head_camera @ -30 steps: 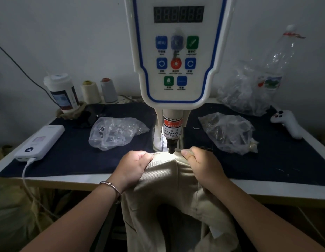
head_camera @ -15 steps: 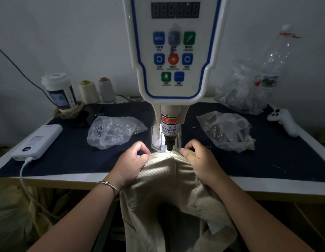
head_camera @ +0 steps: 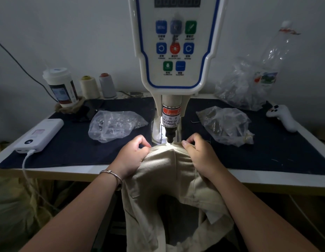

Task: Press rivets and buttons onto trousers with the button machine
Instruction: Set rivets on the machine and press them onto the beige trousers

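Beige trousers (head_camera: 167, 171) hang over the table's front edge, their waistband lit under the black punch tip (head_camera: 171, 138) of the white button machine (head_camera: 176, 51). My left hand (head_camera: 132, 157) pinches the waistband just left of the punch, thumb and fingers curled on the cloth. On the other side my right hand (head_camera: 200, 153) holds the band in the same way, thumb pointing toward the punch. The punch tip sits right at the fabric's edge between both hands.
Clear bags of metal parts lie at left (head_camera: 114, 125), right (head_camera: 225, 125) and back right (head_camera: 243, 88). A white power bank (head_camera: 39, 136) with cable, a cup (head_camera: 60, 87), two thread cones (head_camera: 98, 86), a plastic bottle (head_camera: 278, 51) and a white handle (head_camera: 283, 117) sit around the dark mat (head_camera: 76, 151).
The punch has come down onto the waistband edge. Both hands loosened from tight fists into pinches and spread slightly apart along the band.
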A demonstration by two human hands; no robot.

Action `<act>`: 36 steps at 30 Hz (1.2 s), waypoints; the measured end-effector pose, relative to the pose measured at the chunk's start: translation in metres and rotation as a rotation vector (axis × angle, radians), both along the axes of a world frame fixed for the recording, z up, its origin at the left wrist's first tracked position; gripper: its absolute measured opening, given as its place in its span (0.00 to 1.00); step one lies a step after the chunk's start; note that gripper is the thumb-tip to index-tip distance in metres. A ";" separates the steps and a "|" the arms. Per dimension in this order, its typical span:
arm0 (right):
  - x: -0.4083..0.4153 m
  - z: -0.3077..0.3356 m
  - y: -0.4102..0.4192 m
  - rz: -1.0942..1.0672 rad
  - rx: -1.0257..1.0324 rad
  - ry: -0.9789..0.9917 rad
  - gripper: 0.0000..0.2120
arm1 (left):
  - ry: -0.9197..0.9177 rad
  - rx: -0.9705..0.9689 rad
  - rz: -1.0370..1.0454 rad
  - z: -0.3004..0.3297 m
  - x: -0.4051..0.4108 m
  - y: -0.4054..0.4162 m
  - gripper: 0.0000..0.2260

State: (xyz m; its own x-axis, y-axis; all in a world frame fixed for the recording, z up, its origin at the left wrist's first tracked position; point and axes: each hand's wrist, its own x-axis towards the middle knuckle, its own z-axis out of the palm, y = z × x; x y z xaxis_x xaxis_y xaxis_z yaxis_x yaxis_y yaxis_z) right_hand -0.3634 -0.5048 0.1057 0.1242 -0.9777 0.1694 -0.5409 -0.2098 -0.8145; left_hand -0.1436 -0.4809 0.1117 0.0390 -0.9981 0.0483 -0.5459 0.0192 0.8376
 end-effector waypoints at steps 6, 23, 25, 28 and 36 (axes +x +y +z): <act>0.004 -0.001 0.005 -0.051 -0.061 0.119 0.09 | 0.029 0.018 0.004 -0.002 0.001 0.003 0.04; 0.005 -0.004 0.007 -0.068 -0.129 0.181 0.09 | 0.042 0.012 -0.004 -0.004 0.002 0.002 0.05; 0.005 -0.004 0.007 -0.064 -0.131 0.177 0.09 | 0.051 0.012 -0.004 -0.004 0.002 0.001 0.04; 0.005 -0.004 0.007 -0.065 -0.126 0.168 0.09 | 0.045 0.013 -0.003 -0.004 0.002 0.001 0.05; 0.005 -0.004 0.007 -0.082 -0.113 0.152 0.10 | 0.076 0.038 -0.015 -0.004 0.003 0.002 0.05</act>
State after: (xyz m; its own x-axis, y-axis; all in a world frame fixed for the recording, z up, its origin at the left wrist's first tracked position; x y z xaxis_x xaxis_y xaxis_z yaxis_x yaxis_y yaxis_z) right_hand -0.3587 -0.4975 0.1015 0.0778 -0.9615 0.2636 -0.6747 -0.2454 -0.6961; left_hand -0.1404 -0.4793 0.1074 0.0258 -0.9996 0.0079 -0.4806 -0.0054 0.8769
